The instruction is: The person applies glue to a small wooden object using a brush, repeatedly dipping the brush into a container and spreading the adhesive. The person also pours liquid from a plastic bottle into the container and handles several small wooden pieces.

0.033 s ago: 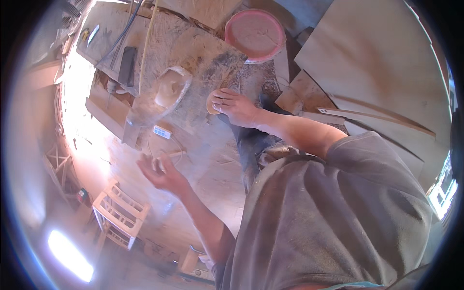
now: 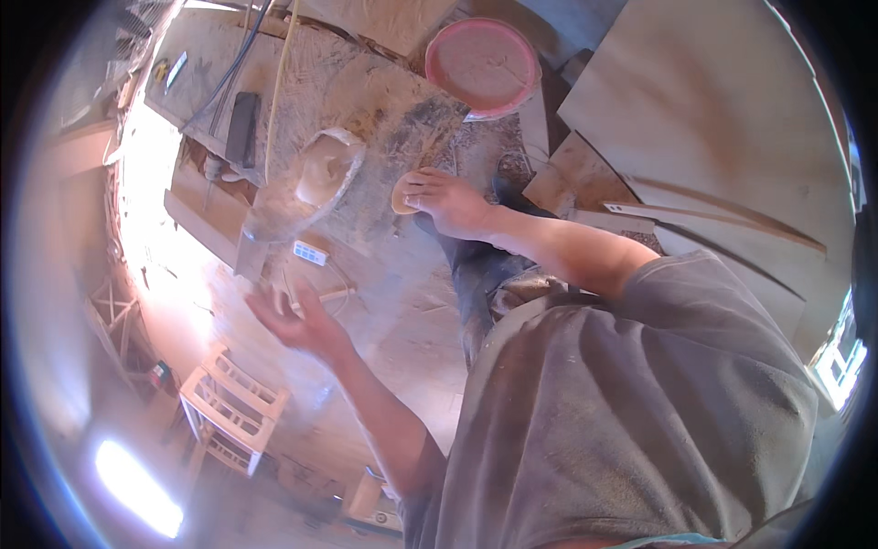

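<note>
Just above the frame's centre, our right hand (image 2: 450, 201) curls over a plain tan, round-edged piece (image 2: 399, 199), partly hidden; left of centre, our left hand (image 2: 304, 322) hangs loosely spread.

A matt face is shown by the round-edged tan piece (image 2: 399, 199), rough, dusty wood by the table (image 2: 389, 96), dusty cloth by the T-shirt (image 2: 622, 403), plastic by the power strip (image 2: 311, 253).

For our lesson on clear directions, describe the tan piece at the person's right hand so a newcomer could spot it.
Start at the dusty worktable, left of the pink-rimmed tub. By the worktable's right edge is the right hand. Partly under it is the tan piece, rounded at the edge and far smaller than the round tub.
</note>
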A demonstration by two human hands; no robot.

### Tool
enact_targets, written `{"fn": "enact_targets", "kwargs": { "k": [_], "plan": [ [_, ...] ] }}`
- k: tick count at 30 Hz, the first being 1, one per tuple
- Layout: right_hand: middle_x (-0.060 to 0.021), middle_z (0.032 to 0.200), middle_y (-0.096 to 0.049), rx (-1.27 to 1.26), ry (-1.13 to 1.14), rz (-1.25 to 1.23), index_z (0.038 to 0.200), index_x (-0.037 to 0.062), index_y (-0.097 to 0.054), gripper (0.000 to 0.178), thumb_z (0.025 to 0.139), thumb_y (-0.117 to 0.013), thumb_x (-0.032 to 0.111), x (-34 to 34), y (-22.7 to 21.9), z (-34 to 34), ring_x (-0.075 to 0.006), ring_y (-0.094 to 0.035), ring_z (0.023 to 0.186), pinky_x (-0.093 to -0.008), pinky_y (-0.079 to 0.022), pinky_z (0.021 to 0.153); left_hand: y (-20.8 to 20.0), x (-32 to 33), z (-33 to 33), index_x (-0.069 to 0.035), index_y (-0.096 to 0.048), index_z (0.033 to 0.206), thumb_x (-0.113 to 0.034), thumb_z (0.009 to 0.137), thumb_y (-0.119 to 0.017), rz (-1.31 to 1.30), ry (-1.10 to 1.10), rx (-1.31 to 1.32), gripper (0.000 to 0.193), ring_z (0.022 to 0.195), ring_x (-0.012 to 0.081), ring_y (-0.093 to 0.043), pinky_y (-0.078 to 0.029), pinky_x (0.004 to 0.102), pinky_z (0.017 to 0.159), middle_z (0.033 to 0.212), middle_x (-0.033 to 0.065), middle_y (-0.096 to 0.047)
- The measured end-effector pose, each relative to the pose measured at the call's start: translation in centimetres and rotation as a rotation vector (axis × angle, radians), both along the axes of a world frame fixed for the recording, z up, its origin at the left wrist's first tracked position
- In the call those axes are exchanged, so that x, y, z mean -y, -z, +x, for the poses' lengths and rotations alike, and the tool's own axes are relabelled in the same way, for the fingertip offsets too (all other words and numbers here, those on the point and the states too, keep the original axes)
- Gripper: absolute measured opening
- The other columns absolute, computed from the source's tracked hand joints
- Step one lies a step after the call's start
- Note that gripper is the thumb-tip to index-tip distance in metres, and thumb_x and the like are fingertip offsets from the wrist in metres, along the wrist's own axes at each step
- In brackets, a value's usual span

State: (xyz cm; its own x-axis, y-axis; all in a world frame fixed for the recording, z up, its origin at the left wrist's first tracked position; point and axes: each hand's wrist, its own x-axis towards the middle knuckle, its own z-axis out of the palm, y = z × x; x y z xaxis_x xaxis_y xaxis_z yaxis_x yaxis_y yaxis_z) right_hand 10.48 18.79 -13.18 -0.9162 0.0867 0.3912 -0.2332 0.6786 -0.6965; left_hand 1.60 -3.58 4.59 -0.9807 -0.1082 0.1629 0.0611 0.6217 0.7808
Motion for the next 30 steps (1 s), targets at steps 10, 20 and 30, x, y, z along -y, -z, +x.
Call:
{"fn": "enact_targets", "kwargs": {
  "k": [10,20,30],
  "plan": [
    [-0.0157,0.111,-0.077,0.335,0.385,-0.764,0.126,0.0176,-0.075,0.035,0.095,-0.061,0.010,-7.4,-4.3,-10.4,-0.0248,-0.076,0.094,-0.0377,-0.058,0.085,2.9,-1.1,-11.9,0.005,-0.075,0.112,-0.014,0.090,-0.066,-0.074,0.132,0.025,0.030,0.102,0.0273,-0.070,-0.055,0.0364,0.092,0.110,0.0154,-0.075],
    [-0.0190,0.110,-0.076,0.529,0.091,-0.547,0.123,0.0101,-0.075,0.032,0.093,-0.063,0.008,-2.9,-2.4,-14.6,-0.0320,-0.072,0.101,-0.0394,-0.054,0.090,5.5,-1.3,-11.6,0.003,-0.078,0.097,-0.006,0.084,-0.065,-0.288,0.171,-0.348,0.020,0.086,0.0270,-0.073,-0.057,0.0376,0.079,0.094,0.0115,-0.078],
    [-0.0226,0.092,-0.071,0.513,0.301,-0.323,0.098,0.0079,-0.075,0.021,0.079,-0.066,0.011,-0.9,-4.7,-11.6,-0.0450,-0.068,0.092,-0.0522,-0.054,0.082,6.2,-5.4,-11.7,0.000,-0.076,0.091,0.001,0.075,-0.066,-0.341,0.226,-0.500,0.019,0.080,0.0341,-0.072,-0.057,0.0425,0.073,0.089,0.0134,-0.075]
  ]
}}
